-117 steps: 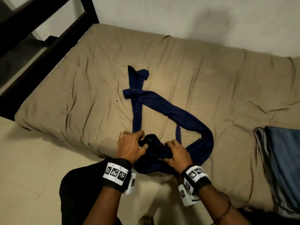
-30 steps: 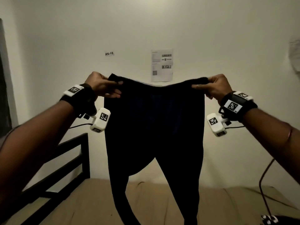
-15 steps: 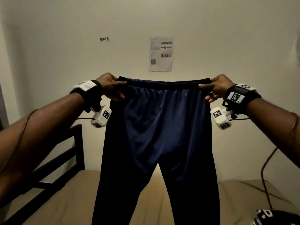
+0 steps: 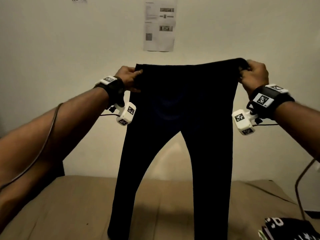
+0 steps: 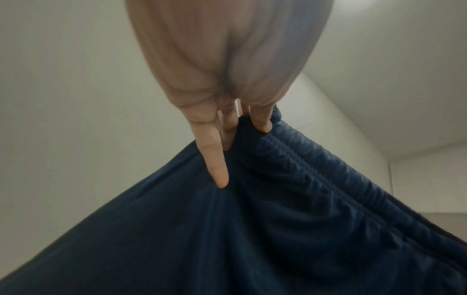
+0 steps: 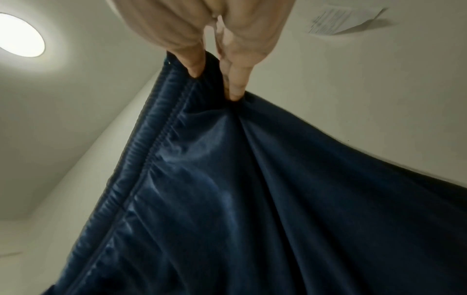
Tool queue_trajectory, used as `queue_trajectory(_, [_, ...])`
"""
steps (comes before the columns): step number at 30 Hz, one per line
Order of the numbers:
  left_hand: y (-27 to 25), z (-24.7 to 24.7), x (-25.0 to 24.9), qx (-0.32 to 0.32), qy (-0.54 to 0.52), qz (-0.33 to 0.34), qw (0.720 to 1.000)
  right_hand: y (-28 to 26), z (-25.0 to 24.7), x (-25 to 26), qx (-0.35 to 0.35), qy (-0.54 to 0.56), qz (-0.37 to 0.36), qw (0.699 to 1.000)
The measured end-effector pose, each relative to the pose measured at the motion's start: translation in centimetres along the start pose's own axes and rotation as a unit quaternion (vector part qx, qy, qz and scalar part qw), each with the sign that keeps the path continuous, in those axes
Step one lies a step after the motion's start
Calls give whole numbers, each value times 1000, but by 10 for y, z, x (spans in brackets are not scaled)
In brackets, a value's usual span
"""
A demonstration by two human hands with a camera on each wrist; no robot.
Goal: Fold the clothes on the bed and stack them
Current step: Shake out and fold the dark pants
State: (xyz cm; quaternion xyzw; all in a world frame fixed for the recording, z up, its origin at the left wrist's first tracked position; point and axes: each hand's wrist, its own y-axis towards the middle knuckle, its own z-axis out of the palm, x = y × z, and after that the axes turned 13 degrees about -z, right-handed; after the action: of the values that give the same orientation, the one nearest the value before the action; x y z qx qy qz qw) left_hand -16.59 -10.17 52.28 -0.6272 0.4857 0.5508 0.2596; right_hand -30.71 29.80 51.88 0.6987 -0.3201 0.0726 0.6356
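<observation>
Dark navy trousers [image 4: 180, 104] hang in the air in front of me, stretched by the waistband, both legs dropping toward the bed [image 4: 69, 205]. My left hand [image 4: 129, 77] pinches the left end of the elastic waistband, and in the left wrist view its fingers [image 5: 217, 159] and thumb clamp the gathered navy trousers [image 5: 278, 219]. At the right end my right hand [image 4: 253, 75] grips the band. In the right wrist view the fingers [image 6: 235, 79] pinch the navy trousers [image 6: 252, 179] just below the ribbed elastic.
The tan mattress spreads below the hanging legs. Folded clothes [image 4: 290, 229] lie at the bed's right front corner. A black bed frame [image 4: 61, 168] shows at the left behind my arm. A paper sheet [image 4: 159, 25] is stuck on the wall, and a cable [image 4: 301, 177] hangs at right.
The trousers went from a bunch on the bed to hanging by the waistband. In the last half second both hands have lowered slightly and spread the band wider.
</observation>
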Motion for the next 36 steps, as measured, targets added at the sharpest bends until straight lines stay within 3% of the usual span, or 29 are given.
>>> queue_trajectory(3, [6, 15, -3, 35, -67, 12, 997, -9, -17, 14, -36, 30, -23, 999])
queue_trajectory(7, [-8, 1, 19, 49, -113, 26, 992, -30, -31, 40, -12, 58, -78, 995])
queue_trajectory(11, [-53, -36, 66, 75, -131, 5, 989, -115, -25, 118, -8, 7, -116, 993])
queue_trajectory(13, [-81, -61, 110, 70, -135, -38, 988, -178, -8, 142, 30, -10, -159, 987])
queue_trajectory(15, [-118, -87, 168, 55, -151, -100, 982, -254, 23, 151, 110, 29, -205, 972])
queue_trajectory(20, [-222, -139, 365, -85, -187, -293, 934, -497, 127, 148, 315, 130, -117, 933])
queue_trajectory(23, [-287, -178, 493, -151, -122, -417, 888, -649, 190, 150, 440, 166, -49, 881])
queue_trajectory(25, [-333, -200, 581, -170, -11, -481, 860, -737, 219, 151, 539, 175, -7, 824])
queue_trajectory(27, [-377, -215, 653, -147, 79, -520, 837, -801, 239, 149, 633, 156, 15, 758])
queue_trajectory(30, [-415, -224, 710, -183, 63, -529, 827, -859, 259, 147, 723, 127, 9, 679])
queue_trajectory(33, [-421, -234, 731, -265, 0, -495, 828, -885, 268, 146, 720, 138, 24, 680])
queue_trajectory(36, [-412, -246, 739, -300, -53, -478, 824, -896, 277, 152, 653, 175, 12, 737])
